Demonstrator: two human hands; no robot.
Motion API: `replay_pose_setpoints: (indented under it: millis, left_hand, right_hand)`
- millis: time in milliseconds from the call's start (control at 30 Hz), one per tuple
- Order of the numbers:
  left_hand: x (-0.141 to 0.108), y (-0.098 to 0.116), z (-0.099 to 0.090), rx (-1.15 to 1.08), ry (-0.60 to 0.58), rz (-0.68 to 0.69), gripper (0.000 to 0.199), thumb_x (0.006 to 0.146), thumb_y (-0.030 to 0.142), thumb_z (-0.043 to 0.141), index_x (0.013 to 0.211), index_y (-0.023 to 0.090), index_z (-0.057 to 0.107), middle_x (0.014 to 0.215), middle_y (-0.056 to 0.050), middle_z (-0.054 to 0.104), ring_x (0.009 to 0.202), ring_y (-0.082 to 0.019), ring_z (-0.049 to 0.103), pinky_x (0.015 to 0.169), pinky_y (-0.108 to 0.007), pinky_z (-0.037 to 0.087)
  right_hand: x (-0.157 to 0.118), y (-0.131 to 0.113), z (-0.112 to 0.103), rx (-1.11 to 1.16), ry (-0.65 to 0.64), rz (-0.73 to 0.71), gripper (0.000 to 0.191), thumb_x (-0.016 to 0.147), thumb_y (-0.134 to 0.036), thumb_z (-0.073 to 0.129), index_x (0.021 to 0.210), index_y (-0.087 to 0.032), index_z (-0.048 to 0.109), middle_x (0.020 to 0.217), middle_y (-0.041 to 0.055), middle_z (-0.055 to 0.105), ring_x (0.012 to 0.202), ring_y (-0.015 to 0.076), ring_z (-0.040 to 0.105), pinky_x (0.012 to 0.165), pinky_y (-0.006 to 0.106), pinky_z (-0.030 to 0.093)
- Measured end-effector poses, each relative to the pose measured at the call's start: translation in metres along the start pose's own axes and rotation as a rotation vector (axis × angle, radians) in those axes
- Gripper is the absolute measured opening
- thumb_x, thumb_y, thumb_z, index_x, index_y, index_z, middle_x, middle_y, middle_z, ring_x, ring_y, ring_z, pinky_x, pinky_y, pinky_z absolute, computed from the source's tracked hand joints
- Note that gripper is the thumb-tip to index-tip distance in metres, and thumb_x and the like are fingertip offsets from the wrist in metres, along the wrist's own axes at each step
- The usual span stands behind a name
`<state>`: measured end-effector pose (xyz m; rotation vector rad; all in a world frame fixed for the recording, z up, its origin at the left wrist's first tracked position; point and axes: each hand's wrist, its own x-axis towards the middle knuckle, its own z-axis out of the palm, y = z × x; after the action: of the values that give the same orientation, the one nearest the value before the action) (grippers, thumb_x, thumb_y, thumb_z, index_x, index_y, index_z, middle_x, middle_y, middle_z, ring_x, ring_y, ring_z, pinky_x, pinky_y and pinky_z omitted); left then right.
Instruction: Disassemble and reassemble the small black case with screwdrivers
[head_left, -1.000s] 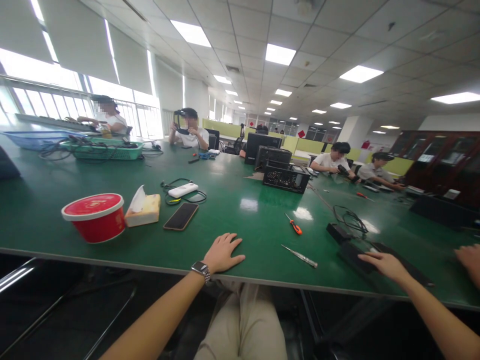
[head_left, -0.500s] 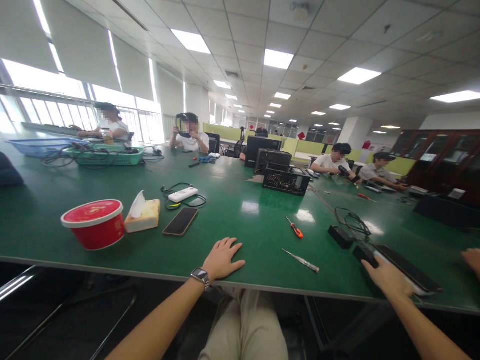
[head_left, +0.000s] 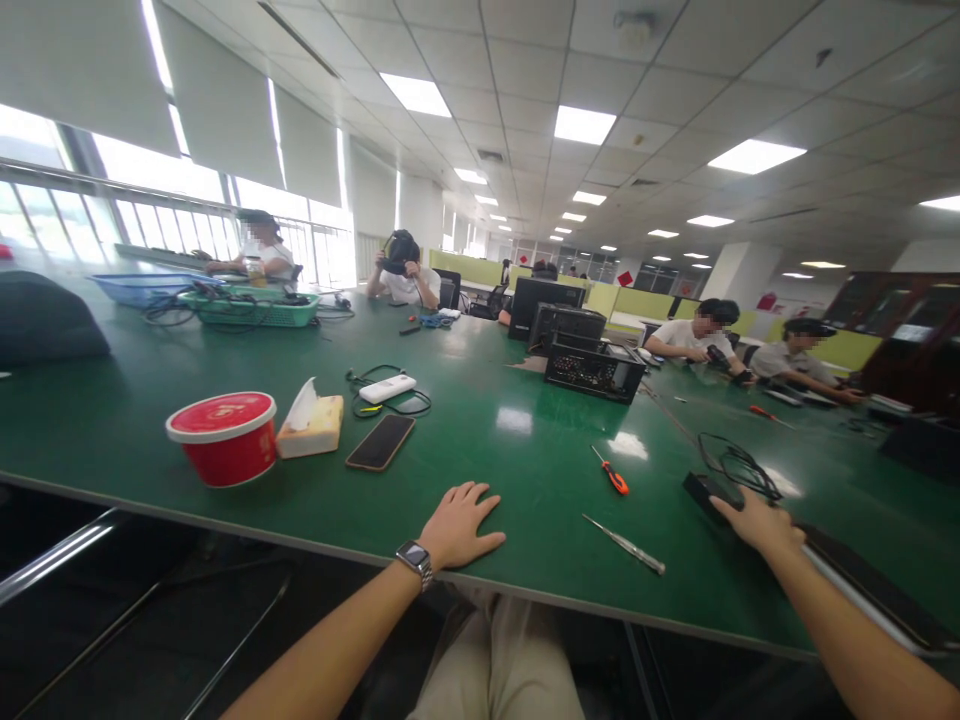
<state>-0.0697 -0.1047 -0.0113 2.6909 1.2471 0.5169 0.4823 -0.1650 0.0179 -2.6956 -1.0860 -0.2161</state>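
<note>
My left hand (head_left: 459, 527) lies flat with spread fingers on the green table (head_left: 480, 460), near its front edge, holding nothing. At the right, my right hand (head_left: 759, 522) reaches over a small black block (head_left: 699, 490), its thumb and fingers at the block's near end; the fingers are partly hidden, so a grip cannot be made out. A black flat device (head_left: 870, 575) lies under and beside the right wrist. Coiled black cable (head_left: 739, 465) rests behind that hand. Between the hands are an orange screwdriver (head_left: 615, 478) and a clear-handled screwdriver (head_left: 630, 545).
At the left stand a red tub (head_left: 225, 440), a tissue pack (head_left: 313, 425), a phone (head_left: 381, 442) and a white power bank (head_left: 387, 388) with cable. Farther back are a green basket (head_left: 262, 312), a black metal case (head_left: 592, 368) and several seated people.
The view has turned slightly left. My right hand has moved back and left, from the flat device onto the black block. My left hand stays flat on the table.
</note>
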Motion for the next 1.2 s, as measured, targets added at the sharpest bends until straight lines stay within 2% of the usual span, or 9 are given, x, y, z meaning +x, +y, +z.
replay_pose_setpoints:
  millis: [233, 367, 500, 633, 767, 867, 1000, 1100, 1200]
  left_hand:
    - [0.0, -0.001, 0.001, -0.018, -0.002, -0.006, 0.065, 0.082, 0.062, 0.055, 0.136, 0.027, 0.053, 0.145, -0.01, 0.045, 0.134, -0.036, 0.036, 0.111, -0.052, 0.027]
    - [0.001, -0.002, 0.004, -0.028, 0.01, 0.002, 0.065, 0.082, 0.062, 0.055, 0.136, 0.026, 0.053, 0.145, -0.011, 0.045, 0.134, -0.037, 0.036, 0.111, -0.053, 0.026]
    - [0.002, -0.003, 0.005, -0.034, 0.007, 0.004, 0.064, 0.082, 0.062, 0.055, 0.136, 0.027, 0.052, 0.146, -0.01, 0.045, 0.135, -0.036, 0.036, 0.111, -0.052, 0.026]
    - [0.002, -0.002, 0.004, -0.024, 0.011, -0.004, 0.07, 0.081, 0.061, 0.057, 0.141, 0.026, 0.045, 0.146, -0.01, 0.044, 0.135, -0.034, 0.036, 0.111, -0.05, 0.027]
    - [0.002, -0.001, 0.004, -0.022, 0.028, -0.031, 0.082, 0.077, 0.06, 0.062, 0.147, 0.025, 0.035, 0.148, -0.012, 0.041, 0.134, -0.033, 0.037, 0.11, -0.047, 0.029]
    - [0.003, -0.001, 0.004, -0.032, 0.015, -0.039, 0.084, 0.077, 0.059, 0.062, 0.147, 0.024, 0.033, 0.147, -0.013, 0.042, 0.135, -0.033, 0.037, 0.11, -0.047, 0.029]
    - [0.005, -0.001, 0.002, -0.058, 0.004, -0.062, 0.089, 0.073, 0.059, 0.066, 0.148, 0.024, 0.032, 0.149, -0.013, 0.039, 0.135, -0.034, 0.036, 0.11, -0.049, 0.028]
    - [0.01, 0.002, -0.001, -0.088, 0.01, -0.082, 0.098, 0.068, 0.056, 0.072, 0.15, 0.025, 0.027, 0.152, -0.012, 0.034, 0.133, -0.035, 0.038, 0.11, -0.05, 0.03]
    - [0.022, 0.008, -0.003, -0.179, 0.015, -0.058, 0.097, 0.068, 0.052, 0.074, 0.149, 0.026, 0.028, 0.151, -0.011, 0.035, 0.132, -0.034, 0.041, 0.109, -0.048, 0.032]
  right_hand:
    - [-0.01, -0.035, 0.009, 0.078, -0.002, -0.055, 0.038, 0.084, -0.042, 0.054, 0.112, -0.021, 0.07, 0.109, 0.0179, 0.068, 0.111, 0.04, 0.058, 0.088, 0.055, 0.044]
    - [-0.036, -0.073, 0.013, 0.242, 0.057, -0.11, 0.029, 0.094, -0.039, 0.054, 0.116, -0.022, 0.062, 0.122, 0.0081, 0.061, 0.102, 0.0204, 0.061, 0.088, 0.04, 0.051]
    - [-0.084, -0.127, 0.022, 0.476, 0.115, -0.499, 0.033, 0.095, -0.036, 0.054, 0.121, -0.017, 0.059, 0.122, 0.009, 0.061, 0.107, 0.0222, 0.06, 0.093, 0.045, 0.049]
    - [-0.145, -0.17, 0.027, 0.617, 0.035, -0.941, 0.038, 0.094, -0.037, 0.045, 0.122, -0.021, 0.065, 0.12, 0.0099, 0.065, 0.111, 0.0235, 0.06, 0.1, 0.042, 0.046]
    - [-0.177, -0.186, 0.026, 0.659, -0.055, -1.114, 0.04, 0.086, -0.038, 0.057, 0.123, -0.027, 0.065, 0.124, 0.0072, 0.065, 0.115, 0.0241, 0.058, 0.101, 0.042, 0.045]
    - [-0.163, -0.18, 0.027, 0.677, -0.048, -1.003, 0.046, 0.083, -0.044, 0.06, 0.125, -0.026, 0.063, 0.129, 0.0073, 0.063, 0.12, 0.0259, 0.055, 0.105, 0.044, 0.041]
    - [-0.114, -0.158, 0.033, 0.653, 0.005, -0.587, 0.045, 0.091, -0.044, 0.049, 0.126, -0.018, 0.059, 0.126, 0.0128, 0.063, 0.113, 0.0271, 0.06, 0.098, 0.044, 0.046]
    - [-0.083, -0.141, 0.042, 0.57, -0.065, -0.316, 0.038, 0.091, -0.04, 0.056, 0.121, -0.015, 0.059, 0.116, 0.0113, 0.064, 0.099, 0.0238, 0.064, 0.086, 0.044, 0.052]
    - [-0.067, -0.134, 0.051, 0.513, -0.169, -0.205, 0.034, 0.092, -0.037, 0.058, 0.119, -0.016, 0.058, 0.117, 0.0079, 0.061, 0.097, 0.0198, 0.063, 0.083, 0.041, 0.053]
